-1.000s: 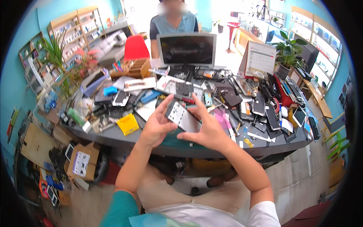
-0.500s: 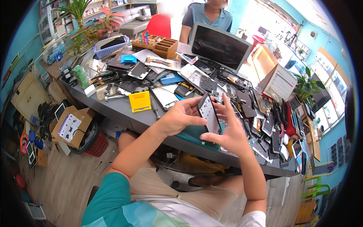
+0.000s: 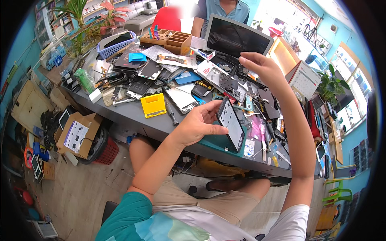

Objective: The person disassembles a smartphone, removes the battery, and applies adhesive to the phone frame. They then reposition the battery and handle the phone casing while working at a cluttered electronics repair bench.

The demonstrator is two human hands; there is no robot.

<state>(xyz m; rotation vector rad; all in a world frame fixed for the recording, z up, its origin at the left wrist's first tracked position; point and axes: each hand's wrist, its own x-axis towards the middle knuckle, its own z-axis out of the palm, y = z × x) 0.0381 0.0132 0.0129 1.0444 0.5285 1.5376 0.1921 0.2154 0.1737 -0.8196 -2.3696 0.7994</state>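
My left hand [image 3: 199,125] is closed round a black smartphone [image 3: 233,125], thumb along its near edge. The phone stands tilted above a teal mat [image 3: 211,141] at the desk's front edge, its lit screen turned toward the right. My right hand [image 3: 266,71] is raised in front of the grey-framed monitor [image 3: 238,37], fingers stretched out and nothing seen in them. Left of the phone lie a screwdriver-like tool [image 3: 172,114] and a yellow plastic holder [image 3: 153,106]. A white phone panel [image 3: 181,99] rests beyond the left hand.
Phone parts and tools crowd the desk. Behind them stand a wooden organizer [image 3: 177,41] and a blue basket [image 3: 116,48]. A desk calendar [image 3: 304,79] and a potted plant [image 3: 331,85] are at right. Across the desk is another person [image 3: 225,10]. A cardboard box [image 3: 80,134] sits low left.
My right hand has left the phone and risen up and to the right toward the monitor. The left hand still holds the phone. The view has shifted slightly.
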